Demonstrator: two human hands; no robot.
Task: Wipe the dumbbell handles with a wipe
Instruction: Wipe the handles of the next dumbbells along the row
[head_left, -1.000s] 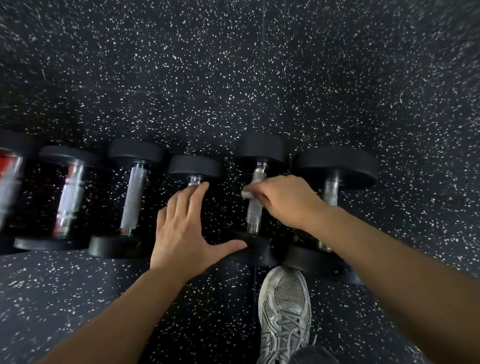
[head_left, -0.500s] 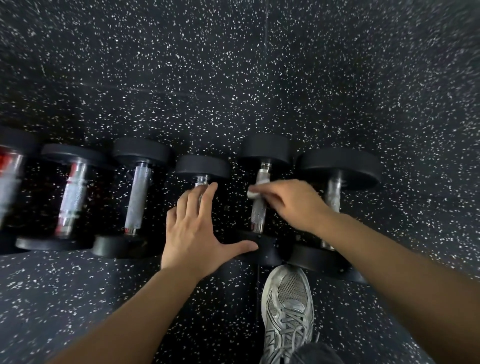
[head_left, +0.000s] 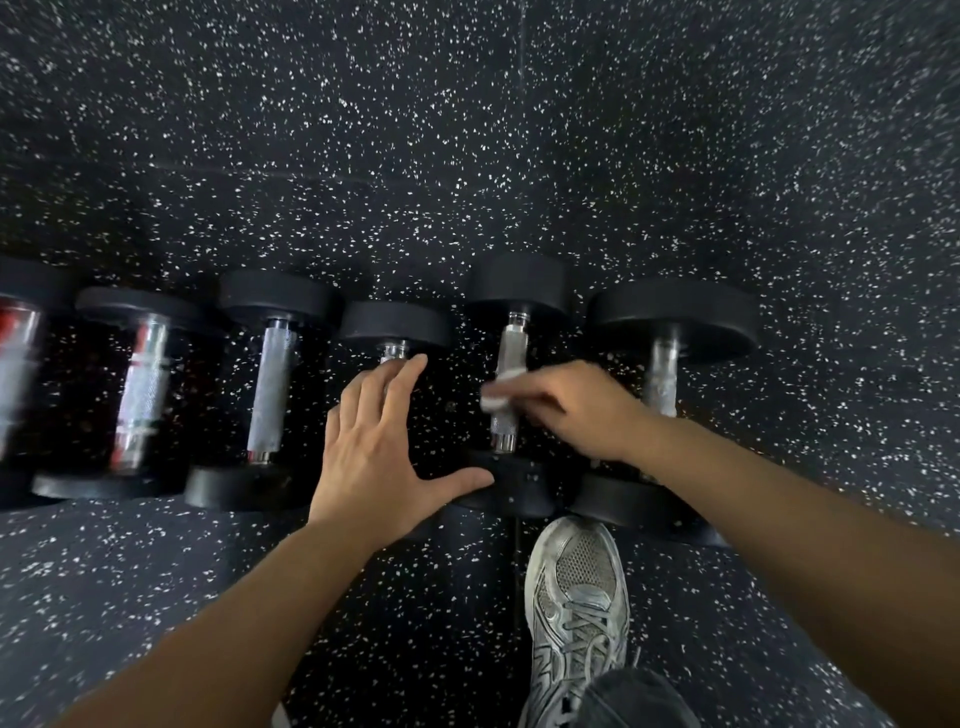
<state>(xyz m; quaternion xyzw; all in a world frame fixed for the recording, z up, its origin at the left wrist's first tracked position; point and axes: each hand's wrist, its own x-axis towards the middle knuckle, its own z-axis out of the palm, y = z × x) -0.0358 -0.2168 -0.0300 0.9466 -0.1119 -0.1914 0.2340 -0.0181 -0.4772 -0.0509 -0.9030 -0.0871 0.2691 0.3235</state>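
Observation:
Several black dumbbells with silver knurled handles lie side by side in a row on the speckled floor. My right hand (head_left: 576, 408) pinches a small white wipe (head_left: 503, 391) against the handle (head_left: 510, 353) of the second dumbbell from the right, about midway along it. My left hand (head_left: 379, 452) lies flat and spread over the neighbouring dumbbell to the left, hiding most of its handle (head_left: 394, 352); the thumb reaches to the near weight (head_left: 511, 491) of the wiped dumbbell. The hand with the wipe is motion-blurred.
A large dumbbell (head_left: 670, 322) lies at the far right. Three more sit to the left, one handle (head_left: 270, 389) plain silver, another (head_left: 143, 384) with red marks. My grey sneaker (head_left: 576, 613) stands just in front of the row on the black speckled rubber floor (head_left: 467, 130).
My right hand has slid the wipe along the handle, from near its far end back toward its middle. The left hand stays spread on the neighbouring dumbbell.

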